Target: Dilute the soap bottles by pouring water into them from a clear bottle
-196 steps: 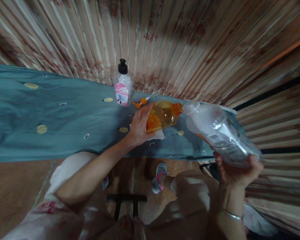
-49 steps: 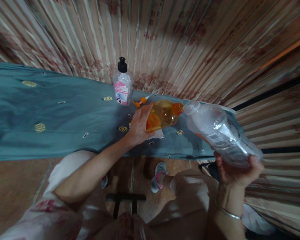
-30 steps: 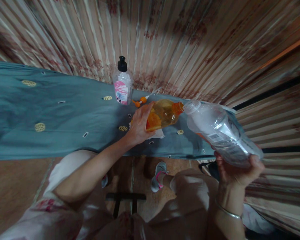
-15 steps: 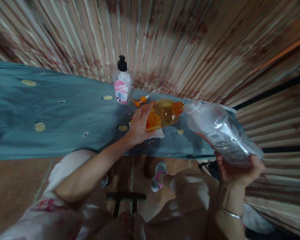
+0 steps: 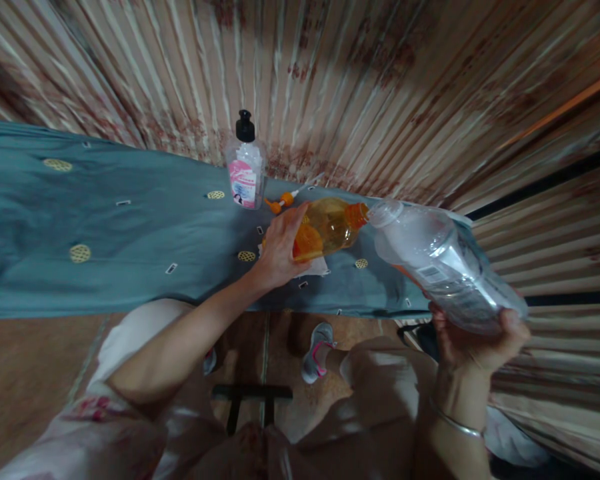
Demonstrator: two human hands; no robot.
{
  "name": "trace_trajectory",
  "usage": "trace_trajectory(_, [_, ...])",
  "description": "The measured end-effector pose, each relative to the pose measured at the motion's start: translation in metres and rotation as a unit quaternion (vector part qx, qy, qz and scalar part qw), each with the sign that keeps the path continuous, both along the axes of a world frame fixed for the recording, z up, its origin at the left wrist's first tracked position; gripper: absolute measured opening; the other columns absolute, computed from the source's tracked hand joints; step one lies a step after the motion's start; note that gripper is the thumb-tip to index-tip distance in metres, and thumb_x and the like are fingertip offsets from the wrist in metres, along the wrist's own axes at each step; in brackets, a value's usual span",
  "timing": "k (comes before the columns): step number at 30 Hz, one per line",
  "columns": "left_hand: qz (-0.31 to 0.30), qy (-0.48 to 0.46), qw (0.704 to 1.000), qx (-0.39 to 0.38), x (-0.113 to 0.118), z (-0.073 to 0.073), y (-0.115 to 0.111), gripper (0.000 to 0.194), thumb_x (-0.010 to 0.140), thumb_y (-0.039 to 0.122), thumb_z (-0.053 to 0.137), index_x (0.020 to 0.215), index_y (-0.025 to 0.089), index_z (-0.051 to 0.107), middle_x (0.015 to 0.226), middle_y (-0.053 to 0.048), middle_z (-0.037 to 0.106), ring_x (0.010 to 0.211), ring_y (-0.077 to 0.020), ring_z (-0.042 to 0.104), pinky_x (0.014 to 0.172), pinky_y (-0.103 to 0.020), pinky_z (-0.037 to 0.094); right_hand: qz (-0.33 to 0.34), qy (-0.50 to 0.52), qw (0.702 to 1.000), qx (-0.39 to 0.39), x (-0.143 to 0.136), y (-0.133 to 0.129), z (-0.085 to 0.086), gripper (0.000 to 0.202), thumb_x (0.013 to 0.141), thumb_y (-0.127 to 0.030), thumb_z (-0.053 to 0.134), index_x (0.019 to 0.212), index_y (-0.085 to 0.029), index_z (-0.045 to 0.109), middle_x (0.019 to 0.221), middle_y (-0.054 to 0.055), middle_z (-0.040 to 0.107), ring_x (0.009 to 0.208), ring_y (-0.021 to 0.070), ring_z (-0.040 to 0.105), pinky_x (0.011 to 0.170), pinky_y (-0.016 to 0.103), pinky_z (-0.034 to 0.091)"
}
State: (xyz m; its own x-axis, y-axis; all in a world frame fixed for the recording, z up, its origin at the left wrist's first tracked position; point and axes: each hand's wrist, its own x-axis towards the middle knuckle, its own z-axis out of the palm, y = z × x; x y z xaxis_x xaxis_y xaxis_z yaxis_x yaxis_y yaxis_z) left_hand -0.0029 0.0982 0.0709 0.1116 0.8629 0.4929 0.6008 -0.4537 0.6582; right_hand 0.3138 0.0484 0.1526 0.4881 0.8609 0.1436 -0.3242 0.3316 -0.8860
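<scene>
My left hand (image 5: 281, 248) is wrapped around an orange-yellow plastic bottle (image 5: 334, 227), which is tilted with its open neck pointing right. A large clear plastic bottle (image 5: 445, 260) lies at a slant in my right hand (image 5: 480, 340), which grips it near its base. The necks of both bottles meet, mouth to mouth; whether liquid passes between them cannot be made out. Just behind my left hand, an orange pump head (image 5: 283, 201) with a thin pale tube lies on the cloth. A piece of white paper (image 5: 316, 268) shows beneath the orange-yellow bottle.
A clear bottle with a black pump top and a pink-white label (image 5: 244, 175) stands left of the pump head. Blue-green cloth (image 5: 145, 233) covers the narrow table. A pleated patterned curtain (image 5: 300, 80) hangs right behind it. Below are my legs and a dark bar (image 5: 253, 392).
</scene>
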Motion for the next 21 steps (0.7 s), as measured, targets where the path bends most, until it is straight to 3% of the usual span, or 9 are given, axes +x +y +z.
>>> trace_trajectory(5, [-0.004,-0.007,1.000,0.001,-0.0001,0.0008,-0.0003,0.109,0.072,0.038,0.086,0.160,0.025,0.023,0.153,-0.016,0.046,0.138,-0.0381,0.046,0.117,-0.055,0.036,-0.002,0.010,1.000,-0.007,-0.0003,-0.0001,0.0000,0.044,0.052,-0.038,0.075,0.092,-0.023,0.065,0.090,0.000,0.067,0.063,0.0166,0.063,0.034,0.025,0.046])
trace_trajectory(14, [-0.008,-0.006,1.000,-0.002,-0.0005,-0.0005,-0.0003,0.112,0.069,0.031,0.086,0.160,0.023,0.022,0.156,-0.018,0.043,0.141,-0.0387,0.044,0.118,-0.056,0.035,0.000,-0.019,1.000,-0.023,-0.0008,-0.0004,0.0005,0.050,0.050,-0.043,0.074,0.094,-0.019,0.067,0.085,0.001,0.067,0.059,0.0158,0.062,0.032,0.024,0.046])
trace_trajectory(21, [-0.008,-0.002,1.000,0.002,-0.0008,-0.0011,-0.0002,0.112,0.069,0.027,0.085,0.160,0.023,0.020,0.157,-0.018,0.042,0.142,-0.0382,0.043,0.119,-0.056,0.034,-0.001,0.001,1.000,0.007,-0.0001,-0.0008,0.0006,0.040,0.052,-0.035,0.075,0.090,-0.026,0.064,0.091,-0.003,0.068,0.064,0.0175,0.067,0.034,0.027,0.052])
